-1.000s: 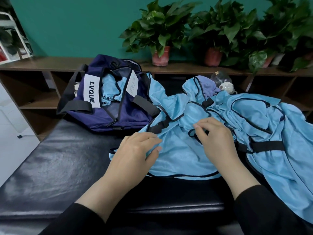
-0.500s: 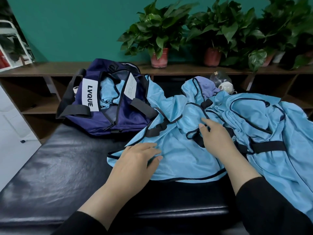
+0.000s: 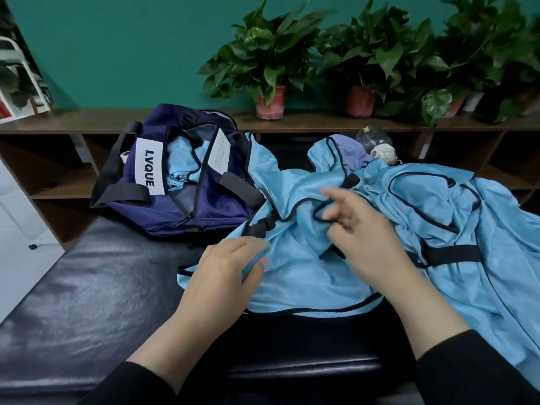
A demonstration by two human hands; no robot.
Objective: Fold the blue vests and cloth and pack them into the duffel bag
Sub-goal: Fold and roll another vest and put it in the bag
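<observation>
- On the black padded table (image 3: 87,287), toward the left rear: stood a navy duffel bag (image 3: 187,176), unzipped, with a white "LVQUE" label and a light blue garment (image 3: 181,162) already tucked inside.
- Just right of the bag, touching it: lay the front blue vest (image 3: 298,276), spread out, black-trimmed, its near hem close to the table's front edge.
- Over that vest's left corner: rested the left hand (image 3: 225,276), fingers loosely bent with thumb apart, pressing the fabric flat rather than clenching it.
- Higher on the same vest: was blurred the right hand (image 3: 359,226), fingers curled around a loop of the black trim, apparently pinching it.
- Farther right: sprawled more blue vests (image 3: 467,229) in a rumpled heap, crossed by a black strap (image 3: 450,255) and hanging off the table's right side.
- Behind the heap: poked out a purple cloth (image 3: 352,154), beside a clear bottle (image 3: 377,141).
- Along the wooden shelf (image 3: 102,121) at the teal wall: stood potted plants (image 3: 270,62).
</observation>
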